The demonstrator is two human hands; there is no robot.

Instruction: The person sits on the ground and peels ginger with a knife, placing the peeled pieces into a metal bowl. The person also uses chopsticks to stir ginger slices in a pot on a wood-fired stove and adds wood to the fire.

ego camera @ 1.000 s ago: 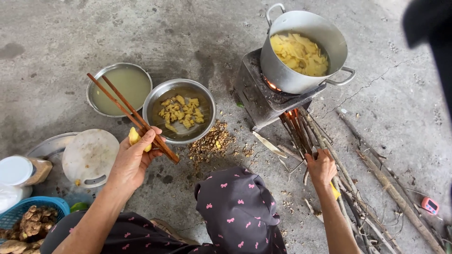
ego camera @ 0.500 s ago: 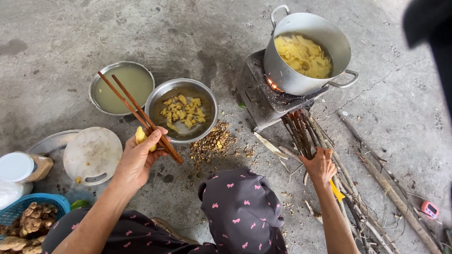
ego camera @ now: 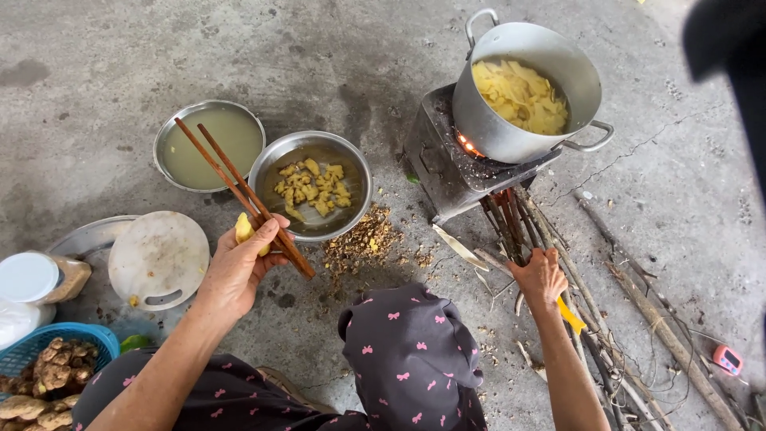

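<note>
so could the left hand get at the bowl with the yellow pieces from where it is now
Probably yes. The left hand sits just beside the steel bowl with nothing between them, but it is already full, holding long chopsticks and a yellow piece, so only the chopstick tips could reach in.

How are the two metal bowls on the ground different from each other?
The left bowl holds only a cloudy, pale greenish liquid, while the right bowl holds yellow chunks lying in a little liquid. The left bowl sits farther from the stove, the right bowl nearer to it. The chopsticks in the left hand cross above both. Both are round, shallow and silvery.
</note>
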